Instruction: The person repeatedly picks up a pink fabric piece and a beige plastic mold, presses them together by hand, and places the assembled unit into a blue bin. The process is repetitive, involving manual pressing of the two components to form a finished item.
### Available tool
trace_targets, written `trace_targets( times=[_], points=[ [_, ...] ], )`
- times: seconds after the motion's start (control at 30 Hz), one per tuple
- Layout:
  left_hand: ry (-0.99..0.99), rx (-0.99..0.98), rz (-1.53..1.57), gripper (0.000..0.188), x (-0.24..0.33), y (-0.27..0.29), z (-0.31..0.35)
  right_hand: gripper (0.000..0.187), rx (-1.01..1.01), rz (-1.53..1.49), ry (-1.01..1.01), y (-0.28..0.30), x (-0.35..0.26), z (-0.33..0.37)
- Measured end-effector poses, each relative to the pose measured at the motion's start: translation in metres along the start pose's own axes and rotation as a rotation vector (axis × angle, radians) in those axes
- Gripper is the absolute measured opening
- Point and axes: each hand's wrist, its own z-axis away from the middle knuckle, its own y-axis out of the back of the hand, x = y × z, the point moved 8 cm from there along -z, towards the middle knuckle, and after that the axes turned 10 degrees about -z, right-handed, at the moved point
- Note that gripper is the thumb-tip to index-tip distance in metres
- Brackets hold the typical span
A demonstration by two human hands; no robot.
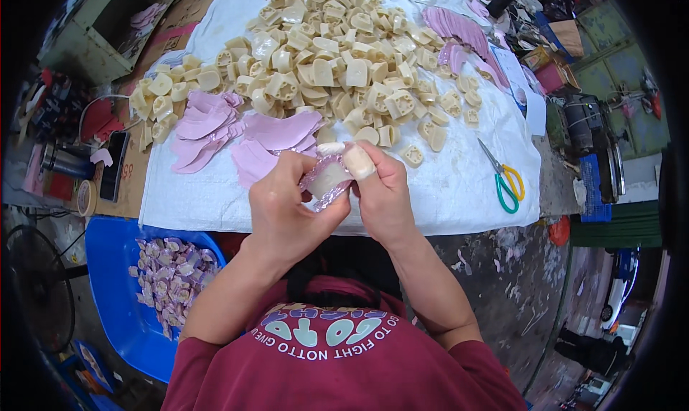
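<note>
My left hand point(283, 199) and my right hand point(382, 196) meet at the table's near edge, both closed on one small block point(329, 181). It looks like a shoe heel block, with a pale face and shiny crinkled lilac covering round its edges. Beige wrapping, like tape, covers a fingertip point(360, 161) of my right hand. Just beyond my hands lie lilac cut pieces point(276, 135) of thin sheet, with another stack point(201, 128) to their left. A big heap of cream plastic heel blocks point(323, 70) fills the table behind them; several show ribbed hollow undersides.
A white sheet point(452, 189) covers the table. Scissors point(506, 181) with green and yellow handles lie right. A fan of lilac pieces point(463, 31) is far right. Below left, a blue tub point(111, 267) holds lilac-covered blocks point(172, 275). A phone point(113, 168) and tape roll point(87, 197) lie left.
</note>
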Motion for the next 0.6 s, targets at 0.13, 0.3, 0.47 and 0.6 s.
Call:
trace_targets(
  times=[0.13,0.3,0.47,0.6],
  points=[
    [0.166,-0.025,0.005,0.035,-0.018,-0.007,-0.002,0.024,0.077,0.104,-0.037,0.005,0.018,-0.015],
    [0.213,-0.010,0.084,0.036,-0.029,-0.009,0.004,0.025,0.021,-0.031,-0.109,-0.001,0.019,-0.009],
    [0.244,-0.037,0.004,0.036,-0.035,-0.009,0.007,0.024,-0.022,0.265,-0.080,0.001,0.024,-0.010],
    [0.165,-0.045,-0.031,0.036,-0.031,-0.002,0.007,0.023,-0.079,0.177,-0.075,-0.006,0.020,-0.002]
  ],
)
